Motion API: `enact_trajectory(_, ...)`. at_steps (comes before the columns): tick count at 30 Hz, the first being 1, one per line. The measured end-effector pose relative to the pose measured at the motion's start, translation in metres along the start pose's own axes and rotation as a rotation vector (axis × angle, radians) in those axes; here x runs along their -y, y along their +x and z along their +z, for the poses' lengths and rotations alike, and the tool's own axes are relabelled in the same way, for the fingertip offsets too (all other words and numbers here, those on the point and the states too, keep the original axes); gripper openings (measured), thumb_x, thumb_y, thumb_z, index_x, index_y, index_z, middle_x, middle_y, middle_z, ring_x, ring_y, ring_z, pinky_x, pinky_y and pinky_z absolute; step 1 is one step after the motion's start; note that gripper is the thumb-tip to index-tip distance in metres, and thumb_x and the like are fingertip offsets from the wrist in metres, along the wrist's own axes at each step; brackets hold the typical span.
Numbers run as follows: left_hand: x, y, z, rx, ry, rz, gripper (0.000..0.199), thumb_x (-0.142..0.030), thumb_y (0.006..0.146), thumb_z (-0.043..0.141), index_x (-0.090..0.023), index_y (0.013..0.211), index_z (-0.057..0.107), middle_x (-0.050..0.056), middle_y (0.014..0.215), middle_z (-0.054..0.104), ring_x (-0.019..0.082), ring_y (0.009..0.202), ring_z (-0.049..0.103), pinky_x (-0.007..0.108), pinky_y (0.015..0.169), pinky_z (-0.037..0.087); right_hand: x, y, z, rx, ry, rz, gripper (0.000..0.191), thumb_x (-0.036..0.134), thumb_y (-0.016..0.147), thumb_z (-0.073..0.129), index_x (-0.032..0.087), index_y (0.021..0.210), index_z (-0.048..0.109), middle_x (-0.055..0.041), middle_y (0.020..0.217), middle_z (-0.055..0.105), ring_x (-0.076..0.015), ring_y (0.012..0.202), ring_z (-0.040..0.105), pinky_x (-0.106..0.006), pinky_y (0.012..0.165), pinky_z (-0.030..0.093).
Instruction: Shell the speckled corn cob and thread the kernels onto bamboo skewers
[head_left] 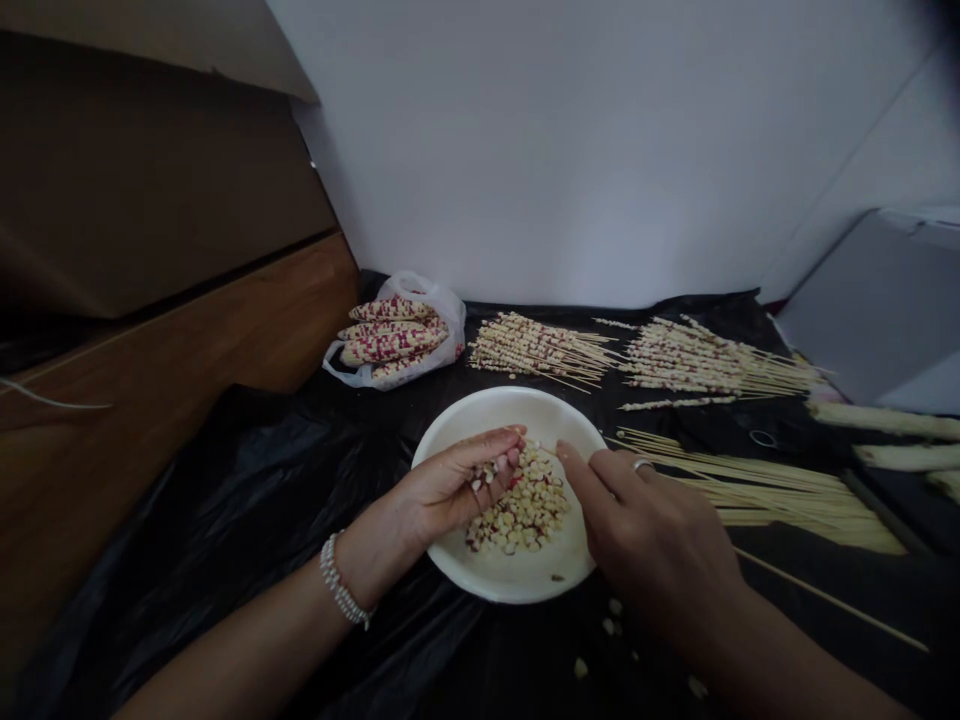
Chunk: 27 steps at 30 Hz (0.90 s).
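A white bowl (577, 570) holding loose pale and dark red corn kernels (529, 515) stands in front of me. Over its left side, my left hand (457, 480) is curled, palm up, around a few kernels. Its thumb and fingertips are pinched together at the tip of a thin wooden skewer (832, 598). My right hand (652, 520) grips that skewer above the bowl's right side, and the stick's long end sticks out behind the hand to the lower right. Whether a kernel is on the tip is too small to tell.
Several speckled corn cobs (394, 335) lie in a plastic bag (448, 318). Kernel-threaded skewers form two piles (536, 345) at the back, with bare skewers (787, 490) right of the bowl. Stripped cobs (892, 420) lie far right. Black plastic sheet (300, 500) covers the surface.
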<state>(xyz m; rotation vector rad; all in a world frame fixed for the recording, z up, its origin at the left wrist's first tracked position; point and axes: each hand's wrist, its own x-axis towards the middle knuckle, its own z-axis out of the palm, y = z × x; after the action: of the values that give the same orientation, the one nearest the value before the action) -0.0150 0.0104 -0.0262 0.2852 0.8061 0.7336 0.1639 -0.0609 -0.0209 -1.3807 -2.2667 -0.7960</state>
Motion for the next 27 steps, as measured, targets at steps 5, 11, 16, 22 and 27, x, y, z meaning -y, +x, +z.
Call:
enact_trajectory(5, 0.005, -0.005, 0.008, -0.001, 0.013, 0.001, 0.013, -0.003, 0.078, 0.060, -0.008, 0.088, 0.067, 0.006, 0.080, 0.070, 0.007, 0.069, 0.065, 0.012, 0.064, 0.053, 0.001, -0.001, 0.005, -0.002, 0.046, 0.000, 0.037, 0.006, 0.076, 0.046, 0.009, 0.110, 0.062, -0.0031, 0.070, 0.058, -0.0152, 0.058, 0.052, -0.029, 0.052, 0.030)
enact_trajectory(11, -0.002, -0.004, 0.002, 0.050, -0.032, 0.009, 0.041, 0.012, 0.072, 0.043, -0.002, 0.106, 0.061, 0.013, 0.094, 0.069, 0.016, 0.091, 0.067, 0.024, 0.085, 0.053, -0.007, 0.000, 0.006, -0.029, 0.006, 0.032, 0.034, 0.008, 0.079, 0.045, 0.010, 0.108, 0.063, -0.0029, 0.070, 0.059, -0.0144, 0.058, 0.052, -0.029, 0.050, 0.029)
enact_trajectory(16, -0.001, 0.002, -0.005, 0.056, 0.000, 0.044, 0.039, 0.010, 0.074, 0.047, -0.006, 0.105, 0.063, 0.013, 0.098, 0.070, 0.017, 0.096, 0.067, 0.021, 0.085, 0.053, -0.008, 0.001, 0.004, -0.019, 0.000, 0.016, 0.034, 0.008, 0.080, 0.044, 0.011, 0.108, 0.063, -0.0029, 0.070, 0.059, -0.0131, 0.057, 0.052, -0.028, 0.051, 0.028)
enact_trajectory(22, 0.000, 0.003, -0.002, -0.032, -0.024, 0.081, 0.022, 0.003, 0.078, 0.054, -0.009, 0.091, 0.067, 0.010, 0.094, 0.070, 0.015, 0.090, 0.068, 0.020, 0.083, 0.054, -0.007, 0.000, 0.004, 0.000, 0.016, 0.006, 0.035, 0.009, 0.079, 0.045, 0.011, 0.109, 0.062, -0.0025, 0.070, 0.059, -0.0139, 0.057, 0.052, -0.028, 0.050, 0.028)
enact_trajectory(27, -0.001, 0.002, -0.004, -0.048, -0.007, 0.144, 0.018, 0.000, 0.077, 0.060, -0.008, 0.091, 0.067, 0.009, 0.092, 0.072, 0.013, 0.084, 0.069, 0.018, 0.078, 0.055, -0.006, 0.000, 0.002, 0.024, 0.028, 0.010, 0.035, 0.008, 0.078, 0.047, 0.012, 0.108, 0.062, -0.0027, 0.070, 0.059, -0.0140, 0.058, 0.052, -0.027, 0.051, 0.028)
